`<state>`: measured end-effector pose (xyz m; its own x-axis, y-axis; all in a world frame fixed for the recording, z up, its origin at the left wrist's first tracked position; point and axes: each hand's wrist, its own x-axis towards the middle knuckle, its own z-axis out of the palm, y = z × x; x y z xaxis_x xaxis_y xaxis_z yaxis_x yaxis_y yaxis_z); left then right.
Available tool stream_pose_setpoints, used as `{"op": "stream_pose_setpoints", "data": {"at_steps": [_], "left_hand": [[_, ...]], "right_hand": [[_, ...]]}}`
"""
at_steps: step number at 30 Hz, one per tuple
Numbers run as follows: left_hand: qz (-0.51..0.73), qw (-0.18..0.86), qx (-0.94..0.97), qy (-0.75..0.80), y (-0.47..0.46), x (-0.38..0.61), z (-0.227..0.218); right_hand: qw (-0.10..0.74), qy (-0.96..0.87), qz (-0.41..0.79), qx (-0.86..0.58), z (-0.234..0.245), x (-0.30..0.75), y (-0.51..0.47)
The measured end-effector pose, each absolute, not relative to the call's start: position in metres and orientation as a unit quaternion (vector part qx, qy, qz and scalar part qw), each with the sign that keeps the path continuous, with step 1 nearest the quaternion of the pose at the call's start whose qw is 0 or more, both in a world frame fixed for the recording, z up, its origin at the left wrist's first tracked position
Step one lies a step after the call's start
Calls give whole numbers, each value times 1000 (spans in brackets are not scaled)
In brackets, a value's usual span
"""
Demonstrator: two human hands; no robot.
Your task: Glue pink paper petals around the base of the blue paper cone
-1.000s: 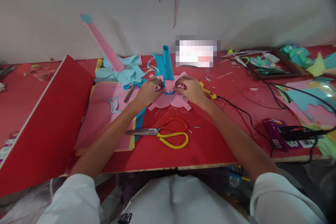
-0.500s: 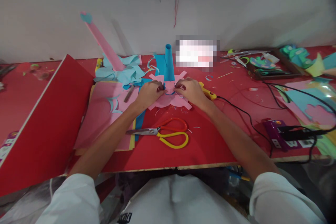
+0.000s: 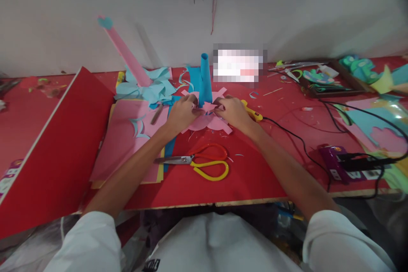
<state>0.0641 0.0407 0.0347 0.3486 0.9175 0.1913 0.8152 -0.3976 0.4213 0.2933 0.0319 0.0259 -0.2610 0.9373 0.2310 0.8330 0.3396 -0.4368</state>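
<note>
A blue paper tube (image 3: 205, 78) stands upright on a pink paper base (image 3: 208, 123) whose strips reach outward. At the tube's foot, a small folded pink paper piece (image 3: 208, 106) lies between my fingertips. My left hand (image 3: 183, 114) pinches the pink paper from the left side, fingers closed. From the right, my right hand (image 3: 235, 112) is closed in the same way on it. The fingers partly hide the tube's foot and the base. Nearer the table edge, scissors (image 3: 199, 160) with red and yellow handles lie with their blades to the left.
A yellow glue gun (image 3: 253, 112) with a black cable lies right of my right hand. Paper sheets (image 3: 127, 136) are stacked at left, beside a raised red board (image 3: 60, 144). A pink paper tower (image 3: 130, 57) stands behind. A dark tray (image 3: 334, 89) and purple box (image 3: 338, 163) are at right.
The pink paper at the tube's foot has folded up and now sticks out between my fingertips. Both hands stay in nearly the same place; the scissors and tube have not moved.
</note>
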Motion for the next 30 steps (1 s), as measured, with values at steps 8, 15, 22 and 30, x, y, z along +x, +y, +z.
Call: {"op": "stream_pose_setpoints", "data": {"at_steps": [8, 15, 22, 30], "left_hand": [[265, 178, 811, 490, 37, 73, 50], [241, 220, 798, 506, 40, 68, 42], [214, 213, 791, 532, 44, 67, 34], [237, 207, 790, 525, 46, 66, 31]], "right_hand": [[339, -760, 114, -543, 35, 337, 33], [325, -771, 177, -518, 26, 342, 30], [266, -809, 167, -498, 25, 306, 42], [248, -835, 143, -469, 25, 303, 54]]}}
